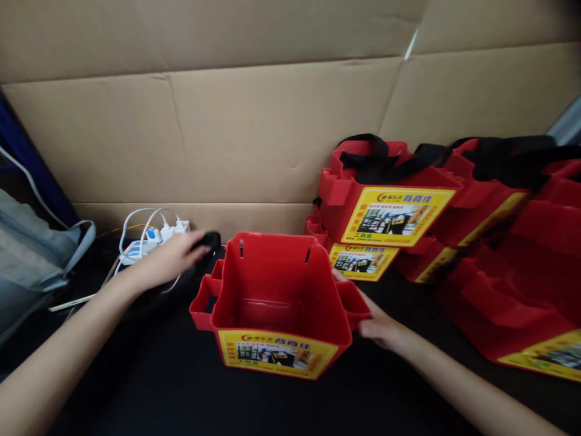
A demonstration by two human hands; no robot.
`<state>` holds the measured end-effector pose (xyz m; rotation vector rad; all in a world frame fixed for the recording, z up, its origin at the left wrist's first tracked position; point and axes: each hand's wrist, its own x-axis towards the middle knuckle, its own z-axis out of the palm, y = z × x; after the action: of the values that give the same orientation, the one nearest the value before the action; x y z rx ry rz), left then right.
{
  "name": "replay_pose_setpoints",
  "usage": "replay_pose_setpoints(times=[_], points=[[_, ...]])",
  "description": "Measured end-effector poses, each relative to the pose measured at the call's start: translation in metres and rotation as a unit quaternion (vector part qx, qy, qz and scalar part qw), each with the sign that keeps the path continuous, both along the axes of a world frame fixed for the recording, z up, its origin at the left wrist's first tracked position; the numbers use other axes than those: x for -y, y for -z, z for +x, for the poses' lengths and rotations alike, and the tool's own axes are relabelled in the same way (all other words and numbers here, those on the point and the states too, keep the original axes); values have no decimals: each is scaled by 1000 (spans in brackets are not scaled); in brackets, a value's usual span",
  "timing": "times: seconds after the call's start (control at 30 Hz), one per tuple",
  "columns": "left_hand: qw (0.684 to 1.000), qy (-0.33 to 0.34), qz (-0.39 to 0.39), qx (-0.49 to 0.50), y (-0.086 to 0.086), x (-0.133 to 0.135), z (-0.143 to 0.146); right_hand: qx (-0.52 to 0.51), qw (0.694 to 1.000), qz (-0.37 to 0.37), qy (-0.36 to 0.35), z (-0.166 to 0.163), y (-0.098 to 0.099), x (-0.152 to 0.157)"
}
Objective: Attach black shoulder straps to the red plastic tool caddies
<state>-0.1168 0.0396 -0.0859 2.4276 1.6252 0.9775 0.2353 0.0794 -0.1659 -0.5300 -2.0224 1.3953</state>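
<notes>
A red plastic tool box (267,284) stands upright with its top open, in the middle of the view. On its front is a yellow printed label (276,354), and its back wall has two narrow slots. My right hand (379,327) grips the box at its right side pocket (356,306); part of the fingers is hidden behind it. To the left of the box, my left hand (175,257) is closed on a black strap (209,242), which looks looped or rolled. The strap's lower part blends into the dark surface.
Red boxes with black straps (385,160) are stacked at the right. White plugs and cables run from a power strip (134,249) behind my left hand. A grey plastic bag (27,254) lies far left. Cardboard (272,133) walls the back of the black surface (172,387).
</notes>
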Motion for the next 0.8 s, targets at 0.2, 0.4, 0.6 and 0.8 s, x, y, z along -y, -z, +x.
replay_pose_setpoints(times=[0.2,0.4,0.6,0.8], points=[[989,82,66,104,-92,-12,45,-94,965,230,80,-20,-95,3],[978,202,8,-45,-107,-21,97,-31,917,365,156,-74,-144,-2],[991,103,-80,-42,-77,-31,89,88,852,428,289,-79,-132,-21],[996,30,-76,-25,-64,-42,43,217,763,469,388,-58,-131,-27]])
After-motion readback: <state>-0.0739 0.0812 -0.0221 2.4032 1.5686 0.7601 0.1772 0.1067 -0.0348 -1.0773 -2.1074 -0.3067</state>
